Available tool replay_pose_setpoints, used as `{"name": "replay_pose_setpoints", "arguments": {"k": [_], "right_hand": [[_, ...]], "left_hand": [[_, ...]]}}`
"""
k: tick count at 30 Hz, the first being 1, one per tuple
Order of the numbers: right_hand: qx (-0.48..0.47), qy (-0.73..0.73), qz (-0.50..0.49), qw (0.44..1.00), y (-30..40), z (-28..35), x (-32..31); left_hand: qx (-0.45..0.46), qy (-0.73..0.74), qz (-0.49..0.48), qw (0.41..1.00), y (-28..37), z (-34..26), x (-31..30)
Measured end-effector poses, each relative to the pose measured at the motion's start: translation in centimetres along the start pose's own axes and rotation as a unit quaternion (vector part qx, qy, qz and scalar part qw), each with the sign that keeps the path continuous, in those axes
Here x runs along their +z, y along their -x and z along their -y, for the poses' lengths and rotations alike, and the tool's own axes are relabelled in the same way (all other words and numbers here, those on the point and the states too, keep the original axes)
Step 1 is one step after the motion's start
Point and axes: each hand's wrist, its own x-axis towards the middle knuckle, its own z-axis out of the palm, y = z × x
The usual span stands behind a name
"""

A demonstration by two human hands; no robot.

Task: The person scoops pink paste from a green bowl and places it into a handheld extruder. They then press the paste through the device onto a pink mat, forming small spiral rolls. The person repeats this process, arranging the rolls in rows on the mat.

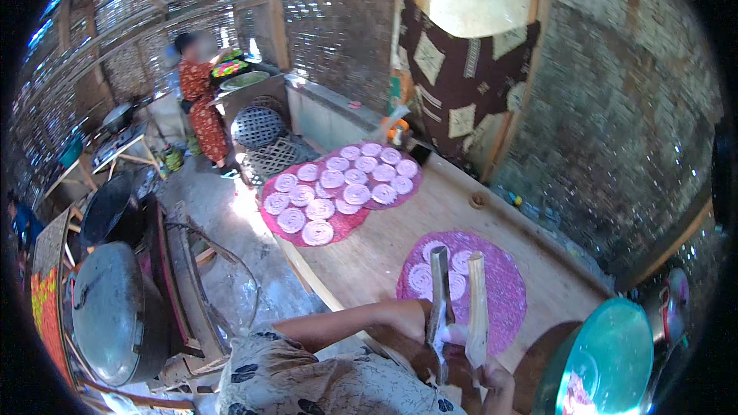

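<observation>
My left hand [412, 323] grips one long wooden handle [440, 282], and my right hand [497, 377] is closed round a second, paler handle [477, 305]. The two handles stand side by side, with some pink material [455, 333] between them low down; the tool's lower end is hidden. Beneath lies a round purple-pink mat [507, 282] bearing several pale pink coiled discs [420, 278]. Further off on the wooden table [369, 265], more coiled discs [317, 232] cover two overlapping mats [351, 223].
A teal basin [625, 334] with pink material stands at the right. At the left are a large lidded metal pot [106, 305] and a black pot [112, 213]. A person in red patterned clothes [202, 98] stands by a raised stove beyond woven baskets [259, 127].
</observation>
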Motion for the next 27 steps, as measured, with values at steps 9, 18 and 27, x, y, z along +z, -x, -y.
{"name": "replay_pose_setpoints", "arguments": {"k": [9,18,27], "right_hand": [[-0.153,-0.157,-0.097,0.971,0.1,-4.0,-4.2],[-0.302,-0.234,0.083,0.92,-1.1,-5.2,-10.6],[-0.321,-0.225,0.134,0.91,-0.8,-7.7,-11.4]], "left_hand": [[0.136,-0.07,-0.162,0.975,-1.9,-2.8,-0.2],[-0.086,0.137,-0.38,0.911,4.5,10.4,-3.7],[-0.19,0.456,-0.441,0.749,4.4,12.8,4.8]]}}
